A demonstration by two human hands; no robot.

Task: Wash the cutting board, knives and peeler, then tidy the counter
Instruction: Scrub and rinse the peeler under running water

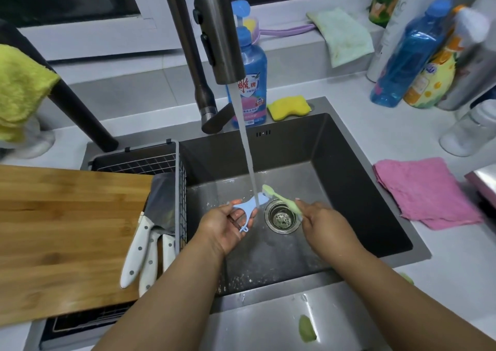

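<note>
Over the grey sink (362, 195), my left hand (222, 227) holds a light-blue peeler (248, 208) under the running water. My right hand (322, 224) grips a pale green brush (281, 197), its head touching the peeler's top end beside the stream. A bamboo cutting board (61, 238) lies on the left, across a wire rack (139, 162). Three knives with white dotted handles (146, 254) rest at the board's right edge, blades pointing into the rack.
The dark tap (217, 28) hangs above the sink, with a blue dish-soap bottle (251, 77) and a yellow sponge (288, 107) behind it. A pink cloth (426, 192) lies on the right counter, bottles (410, 55) behind. A yellow cloth (18, 87) hangs at left. Green peel scraps (306, 328) lie on the front rim.
</note>
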